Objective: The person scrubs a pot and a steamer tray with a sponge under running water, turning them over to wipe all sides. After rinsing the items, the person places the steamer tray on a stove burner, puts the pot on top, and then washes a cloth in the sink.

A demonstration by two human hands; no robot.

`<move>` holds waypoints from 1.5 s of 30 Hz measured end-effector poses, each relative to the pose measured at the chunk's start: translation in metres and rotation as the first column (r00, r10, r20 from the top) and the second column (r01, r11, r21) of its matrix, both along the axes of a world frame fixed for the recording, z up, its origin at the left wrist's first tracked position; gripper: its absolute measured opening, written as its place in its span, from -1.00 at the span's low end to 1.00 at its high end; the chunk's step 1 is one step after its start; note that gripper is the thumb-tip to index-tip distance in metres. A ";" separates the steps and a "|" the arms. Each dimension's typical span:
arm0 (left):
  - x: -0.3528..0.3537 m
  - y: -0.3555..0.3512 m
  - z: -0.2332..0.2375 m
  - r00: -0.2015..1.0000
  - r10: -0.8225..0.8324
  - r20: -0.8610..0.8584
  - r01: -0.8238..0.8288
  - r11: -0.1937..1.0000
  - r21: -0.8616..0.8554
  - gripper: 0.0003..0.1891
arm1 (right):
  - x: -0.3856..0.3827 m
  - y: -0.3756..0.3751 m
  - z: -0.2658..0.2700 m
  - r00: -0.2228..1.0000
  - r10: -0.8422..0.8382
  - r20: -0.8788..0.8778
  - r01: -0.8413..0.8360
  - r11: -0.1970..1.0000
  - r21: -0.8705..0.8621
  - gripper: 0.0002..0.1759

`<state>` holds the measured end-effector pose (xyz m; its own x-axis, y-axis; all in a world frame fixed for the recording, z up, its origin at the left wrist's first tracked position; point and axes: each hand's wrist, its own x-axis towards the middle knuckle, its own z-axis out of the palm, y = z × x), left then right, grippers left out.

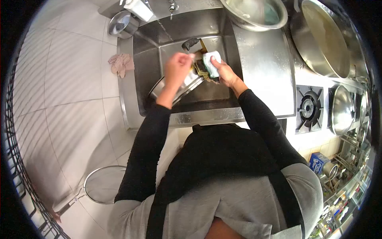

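Observation:
Over the steel sink (171, 55), my right hand (226, 73) grips a white and green sponge (211, 64), thumb on top. My left hand (179, 67) is closed to the left of it, fingers drawn together; what they hold, if anything, is too small to make out. Beneath my hands a metal pot (189, 85) lies tilted in the sink. Dark, yellowish-brown pieces (202, 68) sit between the pot and the sponge. A black curved handle (190, 44) shows just beyond my left hand.
Steel bowl (258, 27) at the sink's back right; large pan (322, 40) farther right, above a burner (308, 108). Small metal pot (122, 25) and pink cloth (121, 65) at the left. A round strainer (104, 185) is at lower left.

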<state>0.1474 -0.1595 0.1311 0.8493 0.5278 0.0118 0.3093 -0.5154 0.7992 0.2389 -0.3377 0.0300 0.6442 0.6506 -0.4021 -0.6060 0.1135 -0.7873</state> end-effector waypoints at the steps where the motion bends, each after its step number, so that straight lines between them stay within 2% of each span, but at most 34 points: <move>1: 0.001 -0.014 0.000 0.969 -0.018 -0.244 -0.014 0.991 -0.130 -0.55 | -0.001 -0.003 -0.003 0.996 0.014 -0.086 -0.009 0.998 0.059 -0.41; 2: -0.002 -0.017 -0.021 0.976 -0.031 -0.215 0.006 0.993 -0.114 -0.51 | -0.004 -0.006 0.002 0.996 0.029 -0.079 -0.024 0.998 0.059 -0.41; 3: -0.001 -0.022 -0.025 0.982 -0.049 -0.183 0.032 0.995 -0.093 -0.46 | -0.006 -0.009 0.010 0.982 0.020 -0.188 0.008 0.990 0.144 -0.42; 4: -0.004 -0.028 -0.030 0.989 -0.023 -0.146 -0.023 0.952 -0.306 -0.54 | -0.007 -0.010 0.017 0.954 0.015 -0.299 0.055 0.973 0.224 -0.44; 5: -0.003 -0.025 -0.036 0.989 -0.022 -0.149 -0.025 0.952 -0.306 -0.54 | -0.008 -0.009 0.014 0.953 0.017 -0.301 0.054 0.973 0.224 -0.44; 6: -0.001 -0.022 -0.045 0.992 0.022 -0.124 -0.087 0.830 -0.551 -0.57 | -0.010 -0.007 0.008 0.955 0.014 -0.297 0.063 0.966 0.250 -0.46; 7: 0.001 -0.018 -0.054 0.992 0.074 -0.105 -0.128 0.644 -0.755 -0.56 | -0.008 -0.005 0.004 0.958 0.013 -0.288 0.071 0.958 0.278 -0.49; 9: 0.001 -0.015 -0.045 0.987 0.111 -0.117 -0.161 0.668 -0.727 -0.51 | -0.006 -0.003 0.018 0.941 0.037 -0.337 0.079 0.943 0.322 -0.51; 11: -0.001 -0.009 -0.041 0.966 0.258 -0.012 -0.137 0.473 -0.870 -0.53 | -0.007 0.000 0.025 0.922 0.069 -0.381 0.081 0.928 0.364 -0.53; 12: -0.003 -0.001 -0.039 0.976 0.217 0.015 -0.072 0.388 -0.919 -0.67 | -0.006 0.001 0.026 0.915 0.052 -0.400 0.104 0.927 0.360 -0.55; 13: -0.002 0.001 -0.040 0.975 0.223 0.022 -0.069 0.393 -0.917 -0.67 | -0.006 0.003 0.027 0.907 0.035 -0.420 0.129 0.926 0.355 -0.56; 15: -0.005 0.005 -0.046 0.953 0.301 -0.018 -0.112 0.299 -0.948 -0.78 | -0.006 -0.001 0.025 0.903 0.103 -0.417 0.085 0.908 0.409 -0.64; 17: -0.008 0.012 -0.046 0.963 0.269 0.030 -0.049 0.283 -0.958 -0.81 | -0.009 -0.001 0.022 0.961 0.058 -0.272 0.037 0.943 0.330 -0.63; 19: -0.009 0.019 -0.037 0.961 0.274 0.027 0.004 0.083 -0.997 -0.82 | -0.001 0.002 0.020 0.959 0.036 -0.280 0.064 0.937 0.342 -0.56; 20: -0.008 0.023 -0.037 0.960 0.280 0.033 0.009 0.087 -0.996 -0.82 | 0.003 0.004 0.022 0.975 -0.042 -0.220 0.107 0.950 0.292 -0.59; 21: -0.007 0.027 -0.038 0.984 0.173 0.044 0.013 0.177 -0.984 -0.85 | 0.005 0.006 0.023 0.980 -0.122 -0.157 0.158 0.957 0.244 -0.62; 23: -0.007 0.028 -0.040 0.999 -0.047 0.029 0.043 0.342 -0.939 -0.90 | 0.012 0.013 0.030 0.982 -0.097 -0.165 0.134 0.965 0.228 -0.65; 24: -0.007 0.019 -0.025 0.998 -0.064 0.011 0.034 0.368 -0.929 -0.91 | 0.014 0.019 0.035 0.977 -0.041 -0.208 0.091 0.967 0.238 -0.63; 25: -0.008 0.017 -0.026 0.998 -0.063 0.011 0.033 0.360 -0.932 -0.91 | 0.014 0.024 0.040 0.968 0.015 -0.251 0.049 0.968 0.246 -0.60; 27: -0.006 0.023 -0.040 0.995 0.091 0.028 -0.009 0.383 -0.924 -0.85 | 0.025 0.027 0.040 0.972 0.042 -0.233 0.024 0.962 0.274 -0.59; 29: -0.010 0.025 -0.040 0.987 0.158 0.041 -0.017 0.349 -0.937 -0.81 | 0.044 0.020 0.039 0.972 -0.228 0.057 0.230 0.972 -0.036 -0.58; 30: -0.014 0.020 -0.030 0.972 0.230 0.041 -0.061 0.419 -0.906 -0.79 | 0.049 0.012 0.042 0.935 -0.322 -0.151 0.347 0.920 0.183 -0.59; 31: -0.015 0.017 -0.019 0.953 0.299 0.050 -0.106 0.484 -0.869 -0.78 | 0.051 0.002 0.045 0.922 -0.265 -0.281 0.344 0.894 0.286 -0.61; 33: -0.014 0.024 -0.033 0.949 0.310 0.057 -0.110 0.496 -0.861 -0.72 | 0.032 -0.003 0.066 0.977 -0.005 -0.211 0.086 0.923 0.376 -0.61; 34: -0.012 0.029 -0.042 0.971 0.236 0.041 -0.096 0.537 -0.838 -0.70 | 0.014 0.010 0.074 0.985 0.009 -0.170 0.034 0.967 0.252 -0.56; 35: -0.010 0.032 -0.051 0.987 0.156 0.023 -0.072 0.576 -0.814 -0.69 | -0.005 0.018 0.101 0.988 0.119 -0.101 -0.120 0.993 -0.005 -0.56; 37: -0.009 0.033 -0.058 0.992 0.104 0.070 -0.002 0.573 -0.820 -0.65 | -0.012 0.048 0.069 0.961 0.185 0.206 -0.142 0.968 -0.207 -0.59; 39: -0.005 0.036 -0.049 0.992 0.045 0.120 0.073 0.568 -0.819 -0.61 | -0.006 0.052 0.065 0.950 0.192 0.245 -0.134 0.963 -0.236 -0.60; 40: -0.004 0.041 -0.039 0.979 -0.079 0.188 0.126 0.958 -0.256 -0.62 | 0.000 0.052 0.064 0.936 0.211 0.281 -0.136 0.955 -0.265 -0.62; 41: 0.001 0.044 -0.028 0.961 -0.218 0.172 0.127 0.895 0.428 -0.62 | 0.009 0.049 0.058 0.939 0.196 0.284 -0.119 0.957 -0.266 -0.62; 42: 0.013 0.049 -0.027 0.946 -0.192 0.263 -0.005 0.799 0.601 -0.51 | 0.017 0.042 0.045 0.952 0.169 0.257 -0.110 0.967 -0.229 -0.60; 43: 0.024 0.049 -0.029 0.946 -0.192 0.261 -0.001 0.804 0.595 -0.51 | 0.021 0.038 0.031 0.962 0.152 0.225 -0.108 0.975 -0.196 -0.58; 44: 0.035 0.048 -0.038 0.996 -0.034 0.084 -0.026 0.781 0.624 -0.51 | 0.024 0.039 0.011 0.951 0.197 0.237 -0.130 0.953 -0.273 -0.61; 45: 0.045 0.047 -0.042 0.988 0.129 -0.085 -0.041 0.750 0.660 -0.51 | 0.022 0.039 0.001 0.951 0.192 0.241 -0.123 0.954 -0.274 -0.61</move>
